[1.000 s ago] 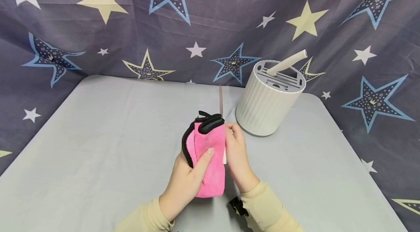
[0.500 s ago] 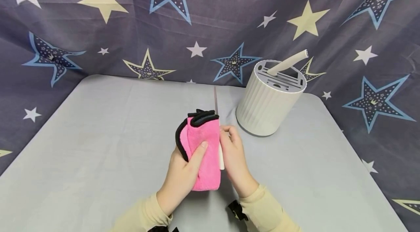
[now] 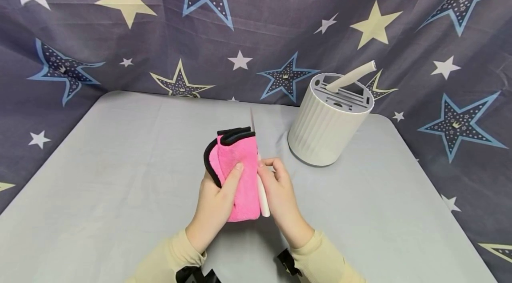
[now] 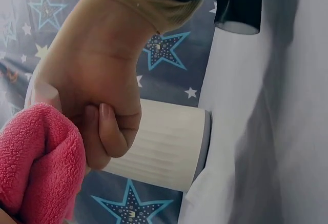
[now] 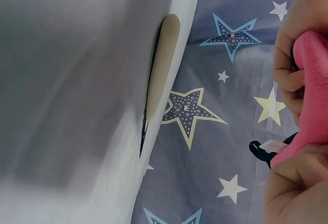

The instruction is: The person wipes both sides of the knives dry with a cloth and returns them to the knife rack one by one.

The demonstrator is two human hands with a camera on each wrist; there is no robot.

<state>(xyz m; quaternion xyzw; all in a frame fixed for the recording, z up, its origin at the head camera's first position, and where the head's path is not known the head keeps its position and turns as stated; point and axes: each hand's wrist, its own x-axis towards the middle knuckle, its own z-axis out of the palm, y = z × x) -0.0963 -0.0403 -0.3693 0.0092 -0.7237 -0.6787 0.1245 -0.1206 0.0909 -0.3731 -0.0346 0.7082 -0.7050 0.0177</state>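
My left hand [image 3: 214,207] grips a folded pink cloth [image 3: 246,176] with black edging, its thumb lying across the front. Along the cloth's right side stands a knife with a white handle [image 3: 263,198], its thin blade [image 3: 252,119] pointing away from me. My right hand [image 3: 282,196] holds the knife by the handle, with thumb and forefinger near the handle's upper part. Most of the blade is hidden behind the cloth. In the left wrist view the right hand [image 4: 97,90] has curled fingers, and the cloth [image 4: 43,157] covers part of the handle.
A white ribbed knife block [image 3: 326,127] stands at the back right of the grey table [image 3: 120,176]. Another pale-handled knife [image 3: 352,75] sticks out of its slotted top. A star-patterned curtain [image 3: 272,29] hangs behind the table.
Both hands, with the cloth and the knife, have shifted left, the cloth also rising a little in view. More of the white handle shows below the right fingers.
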